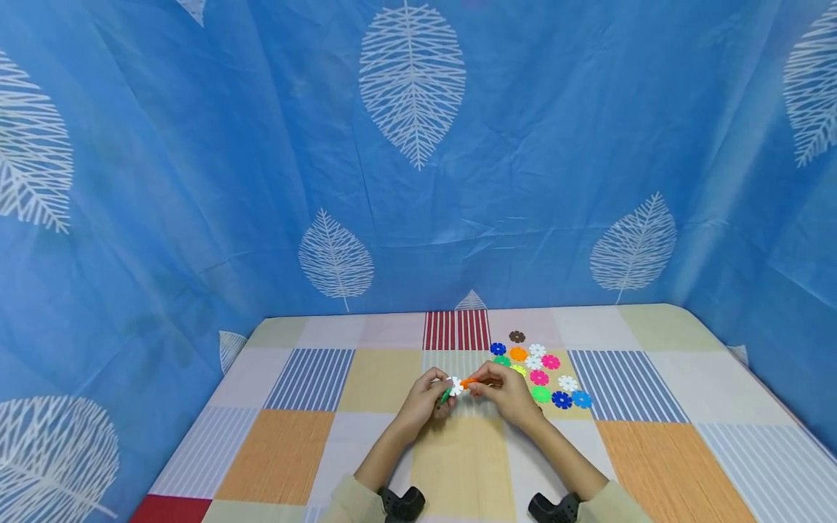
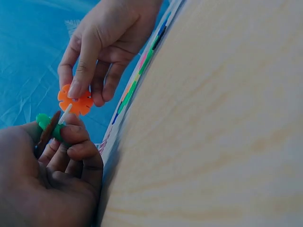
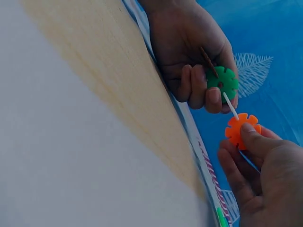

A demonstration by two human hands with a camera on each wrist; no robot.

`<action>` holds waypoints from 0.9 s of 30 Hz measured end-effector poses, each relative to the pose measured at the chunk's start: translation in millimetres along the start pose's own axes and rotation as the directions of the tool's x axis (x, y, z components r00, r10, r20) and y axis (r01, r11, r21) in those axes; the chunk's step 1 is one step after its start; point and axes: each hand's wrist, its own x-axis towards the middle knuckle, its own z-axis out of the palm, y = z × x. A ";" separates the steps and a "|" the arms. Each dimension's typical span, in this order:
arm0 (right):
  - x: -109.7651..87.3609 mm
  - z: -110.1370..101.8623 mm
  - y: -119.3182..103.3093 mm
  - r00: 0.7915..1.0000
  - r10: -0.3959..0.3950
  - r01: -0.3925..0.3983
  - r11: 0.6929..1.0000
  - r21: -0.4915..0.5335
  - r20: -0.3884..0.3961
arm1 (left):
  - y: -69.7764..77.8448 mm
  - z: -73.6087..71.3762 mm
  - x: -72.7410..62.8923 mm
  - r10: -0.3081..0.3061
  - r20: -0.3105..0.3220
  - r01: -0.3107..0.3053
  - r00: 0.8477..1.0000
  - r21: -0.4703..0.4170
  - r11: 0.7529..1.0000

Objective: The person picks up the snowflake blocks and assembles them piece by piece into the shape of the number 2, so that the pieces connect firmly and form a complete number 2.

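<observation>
Above the table, my left hand (image 1: 423, 401) grips a small cluster of notched plastic flower discs. In it are a green disc (image 3: 228, 84), a brown disc (image 2: 46, 136) and a white disc (image 1: 456, 386), set at angles to one another. My right hand (image 1: 508, 392) pinches an orange disc (image 2: 76, 104) between thumb and fingers. In the right wrist view the white disc, seen edge-on, meets the rim of the orange one; whether their notches interlock, I cannot tell. Fingers of the left hand partly cover the green and brown discs.
Several loose discs lie beyond and right of the right hand, among them a brown disc (image 1: 517, 337), a pink disc (image 1: 539, 378) and a light-blue disc (image 1: 581, 399). They rest on a patchwork tablecloth (image 1: 275, 457). A blue leaf-patterned curtain (image 1: 523, 181) stands behind the table.
</observation>
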 end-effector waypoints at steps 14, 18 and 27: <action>-2.3 -1.6 0.3 0.989 -0.149 0.144 0.979 -0.142 -0.021 | 12.8 5.3 -7.0 0.008 0.070 -0.008 0.998 0.002 1.000; -3.4 -2.5 -0.6 0.986 -0.168 0.162 0.975 -0.154 -0.021 | 23.3 9.2 -12.0 0.000 0.082 -0.003 0.997 0.032 0.999; -1.9 -0.6 4.9 0.988 -0.155 0.150 0.972 -0.183 -0.015 | 22.4 4.4 -9.9 -0.023 0.110 0.021 0.994 0.025 0.999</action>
